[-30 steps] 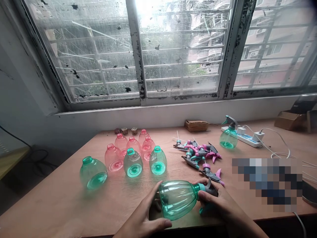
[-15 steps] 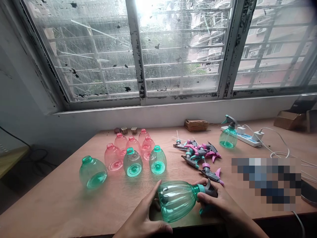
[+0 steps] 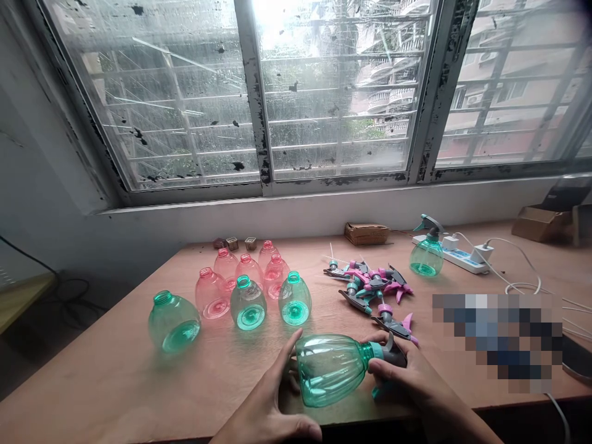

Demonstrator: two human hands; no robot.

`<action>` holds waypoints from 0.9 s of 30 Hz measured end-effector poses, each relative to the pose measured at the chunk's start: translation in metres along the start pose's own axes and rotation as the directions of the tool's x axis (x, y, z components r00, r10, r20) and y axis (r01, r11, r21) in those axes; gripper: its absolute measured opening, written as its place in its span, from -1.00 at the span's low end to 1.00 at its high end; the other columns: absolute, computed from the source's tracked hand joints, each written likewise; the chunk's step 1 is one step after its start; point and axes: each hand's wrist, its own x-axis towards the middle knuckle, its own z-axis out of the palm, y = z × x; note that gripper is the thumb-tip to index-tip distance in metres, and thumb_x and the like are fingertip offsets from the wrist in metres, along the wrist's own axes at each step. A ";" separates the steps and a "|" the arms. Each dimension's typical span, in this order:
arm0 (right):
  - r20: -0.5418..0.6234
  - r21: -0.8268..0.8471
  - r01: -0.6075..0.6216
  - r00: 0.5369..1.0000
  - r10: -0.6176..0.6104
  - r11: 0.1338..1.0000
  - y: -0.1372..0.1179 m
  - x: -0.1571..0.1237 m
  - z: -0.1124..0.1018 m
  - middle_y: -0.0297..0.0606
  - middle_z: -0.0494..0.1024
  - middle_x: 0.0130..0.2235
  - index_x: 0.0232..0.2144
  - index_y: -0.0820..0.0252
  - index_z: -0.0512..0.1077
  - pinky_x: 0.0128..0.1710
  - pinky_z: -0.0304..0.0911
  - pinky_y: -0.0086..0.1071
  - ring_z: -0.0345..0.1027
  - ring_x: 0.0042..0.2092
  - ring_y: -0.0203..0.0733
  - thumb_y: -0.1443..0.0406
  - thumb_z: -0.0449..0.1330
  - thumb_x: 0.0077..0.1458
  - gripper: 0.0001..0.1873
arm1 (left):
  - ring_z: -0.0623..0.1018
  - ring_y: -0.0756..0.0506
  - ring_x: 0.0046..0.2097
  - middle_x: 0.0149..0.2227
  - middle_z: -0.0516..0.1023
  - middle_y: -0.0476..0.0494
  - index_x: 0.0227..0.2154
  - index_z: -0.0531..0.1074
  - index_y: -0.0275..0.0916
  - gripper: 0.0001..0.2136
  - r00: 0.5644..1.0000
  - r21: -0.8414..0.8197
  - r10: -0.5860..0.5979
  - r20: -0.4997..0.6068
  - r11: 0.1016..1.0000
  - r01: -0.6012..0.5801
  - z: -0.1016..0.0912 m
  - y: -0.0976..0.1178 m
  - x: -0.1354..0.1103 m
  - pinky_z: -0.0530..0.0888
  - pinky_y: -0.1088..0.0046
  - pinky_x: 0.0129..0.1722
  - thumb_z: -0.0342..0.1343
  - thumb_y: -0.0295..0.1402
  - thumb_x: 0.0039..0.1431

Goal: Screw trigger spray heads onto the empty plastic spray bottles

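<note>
A clear green spray bottle (image 3: 330, 370) lies on its side in the air above the table's front edge, its base to the left. My right hand (image 3: 404, 373) is closed round the grey and teal spray head (image 3: 391, 351) at its neck. My left hand (image 3: 272, 394) is spread beside the base, thumb below and apart from the bottle, index finger near its upper edge. Some left fingers are partly hidden behind the base. Beyond my hands stand green bottles without heads (image 3: 250, 311) and several pink ones (image 3: 212, 296). Loose spray heads (image 3: 370, 283) in pink, teal and grey lie piled to the right.
Another green spray bottle (image 3: 426, 254) stands at the back right, by a white power strip (image 3: 462, 256) with cables. A small cardboard box (image 3: 367, 234) lies near the wall. Pixelation covers part of the table's right side. The window (image 3: 337, 92) rises behind.
The bottle has turned slightly about its length and its base sits a little higher. My left thumb has come away from the base; my right hand keeps its hold on the spray head.
</note>
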 end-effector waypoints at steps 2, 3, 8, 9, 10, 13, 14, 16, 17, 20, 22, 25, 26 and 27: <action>-0.003 -0.004 0.003 1.000 -0.003 1.000 -0.001 0.000 0.000 -0.37 0.53 -0.54 -0.19 0.21 0.55 -0.46 0.29 -0.37 0.40 -0.48 -0.17 0.01 0.51 -0.14 -0.46 | 0.07 -0.42 0.43 0.43 0.15 -0.13 0.43 -0.01 -0.06 0.02 0.999 -0.001 -0.048 -0.014 0.999 0.048 -0.001 0.002 0.000 0.02 0.05 0.43 0.45 -0.29 -0.04; -0.006 -0.008 0.003 1.000 -0.003 1.000 -0.001 0.000 0.000 -0.37 0.53 -0.53 -0.19 0.21 0.55 -0.45 0.29 -0.36 0.40 -0.48 -0.16 0.01 0.51 -0.14 -0.46 | 0.05 -0.40 0.43 0.45 0.11 -0.13 0.42 0.01 -0.08 -0.03 0.997 0.000 -0.070 -0.024 0.998 0.070 0.000 0.003 0.000 -0.01 0.06 0.44 0.43 -0.29 0.00; -0.005 -0.016 0.004 1.000 -0.004 1.000 0.002 0.001 -0.002 -0.36 0.54 -0.51 -0.19 0.21 0.56 -0.43 0.29 -0.36 0.40 -0.46 -0.16 0.04 0.51 -0.14 -0.48 | 0.26 -0.34 0.33 0.37 0.26 -0.13 0.44 -0.09 -0.02 -0.01 1.000 -0.084 -0.024 -0.011 0.996 0.023 0.002 0.001 0.002 0.17 0.09 0.37 0.38 -0.38 0.03; 0.001 -0.019 0.006 1.000 -0.006 1.000 0.003 0.001 -0.002 -0.35 0.54 -0.51 -0.19 0.22 0.56 -0.42 0.29 -0.36 0.40 -0.45 -0.16 0.05 0.51 -0.13 -0.49 | 0.32 -0.31 0.29 0.33 0.31 -0.13 0.44 -0.13 0.01 -0.01 1.000 -0.100 0.002 -0.005 0.995 -0.003 0.003 0.000 0.002 0.23 0.10 0.35 0.35 -0.39 0.05; 0.007 -0.024 0.007 1.000 -0.007 1.000 0.004 0.001 -0.003 -0.35 0.54 -0.51 -0.19 0.23 0.56 -0.42 0.28 -0.36 0.39 -0.45 -0.16 0.06 0.50 -0.12 -0.49 | 0.36 -0.29 0.25 0.29 0.34 -0.12 0.44 -0.16 0.03 -0.01 1.000 -0.103 0.024 -0.003 0.994 -0.024 0.003 -0.001 0.002 0.26 0.11 0.33 0.33 -0.40 0.07; 0.013 -0.035 0.009 1.000 -0.008 0.999 0.006 0.002 -0.004 -0.37 0.52 -0.52 -0.17 0.23 0.56 -0.42 0.24 -0.36 0.36 -0.45 -0.19 0.08 0.50 -0.11 -0.50 | 0.32 -0.29 0.28 0.27 0.35 -0.10 0.45 -0.20 0.06 -0.01 0.999 -0.063 0.038 -0.002 0.997 -0.038 0.003 -0.002 0.001 0.22 0.13 0.35 0.30 -0.43 0.10; 0.010 -0.035 0.006 1.000 -0.006 0.999 0.005 0.002 -0.004 -0.38 0.51 -0.52 -0.17 0.23 0.56 -0.42 0.23 -0.36 0.35 -0.46 -0.19 0.09 0.50 -0.11 -0.50 | 0.27 -0.31 0.31 0.28 0.34 -0.11 0.45 -0.22 0.05 0.03 1.000 -0.048 0.028 0.000 0.998 -0.028 0.002 -0.001 0.000 0.20 0.13 0.36 0.33 -0.44 0.06; 0.003 -0.034 0.006 1.000 -0.006 0.999 0.005 0.002 -0.004 -0.39 0.50 -0.52 -0.18 0.22 0.57 -0.42 0.22 -0.38 0.34 -0.45 -0.20 0.09 0.51 -0.12 -0.51 | 0.15 -0.35 0.38 0.32 0.30 -0.13 0.45 -0.26 0.00 0.12 1.000 -0.034 0.002 0.001 0.999 -0.002 0.001 0.001 -0.001 0.13 0.12 0.39 0.38 -0.45 -0.02; 0.001 -0.035 0.009 1.000 -0.009 0.999 0.004 0.001 -0.003 -0.39 0.50 -0.51 -0.18 0.22 0.57 -0.42 0.22 -0.38 0.34 -0.44 -0.20 0.09 0.51 -0.12 -0.52 | 0.09 -0.36 0.41 0.34 0.27 -0.15 0.46 -0.26 -0.03 0.14 1.000 -0.036 -0.011 0.001 0.999 0.011 0.001 0.002 -0.002 0.09 0.11 0.41 0.40 -0.44 -0.05; -0.003 -0.039 0.027 1.000 -0.027 0.999 0.002 0.000 -0.003 -0.39 0.52 -0.49 -0.19 0.20 0.57 -0.40 0.23 -0.39 0.35 -0.41 -0.19 0.10 0.51 -0.13 -0.53 | 0.01 -0.35 0.44 0.43 0.13 -0.16 0.45 -0.17 -0.11 0.06 0.998 -0.046 -0.057 -0.010 0.997 0.056 0.001 0.003 -0.002 0.00 0.12 0.43 0.39 -0.36 -0.01; 0.003 -0.042 0.030 1.000 -0.030 0.999 0.002 0.000 -0.003 -0.39 0.52 -0.48 -0.19 0.19 0.57 -0.39 0.24 -0.39 0.35 -0.40 -0.18 0.10 0.51 -0.11 -0.54 | 0.03 -0.35 0.44 0.46 0.04 -0.14 0.44 -0.10 -0.11 -0.02 0.997 -0.042 -0.072 -0.017 0.997 0.071 0.001 0.002 -0.001 0.00 0.12 0.44 0.35 -0.36 0.04; 0.019 -0.041 0.014 1.000 -0.013 0.999 0.004 -0.001 -0.004 -0.39 0.51 -0.48 -0.19 0.20 0.56 -0.39 0.25 -0.40 0.33 -0.40 -0.19 0.09 0.50 -0.09 -0.54 | 0.06 -0.34 0.44 0.47 0.04 -0.12 0.45 -0.14 -0.06 -0.02 1.000 -0.079 -0.021 0.006 0.997 0.021 0.002 -0.001 -0.001 0.07 0.09 0.42 0.33 -0.38 0.07; 0.024 -0.043 0.009 1.000 -0.008 0.999 0.004 -0.001 -0.004 -0.39 0.51 -0.48 -0.19 0.21 0.55 -0.39 0.25 -0.40 0.33 -0.41 -0.19 0.09 0.50 -0.09 -0.54 | 0.07 -0.33 0.44 0.46 0.05 -0.12 0.45 -0.16 -0.03 -0.02 1.000 -0.095 0.008 0.013 0.995 -0.007 0.003 -0.002 -0.001 0.10 0.09 0.41 0.32 -0.39 0.08; 0.030 -0.046 0.007 1.000 -0.005 0.999 0.004 -0.001 -0.004 -0.39 0.50 -0.49 -0.18 0.22 0.55 -0.39 0.25 -0.39 0.33 -0.41 -0.19 0.09 0.50 -0.09 -0.53 | 0.08 -0.33 0.43 0.45 0.07 -0.12 0.45 -0.18 -0.01 -0.03 0.999 -0.102 0.034 0.016 0.994 -0.033 0.003 -0.003 -0.001 0.12 0.09 0.40 0.30 -0.41 0.10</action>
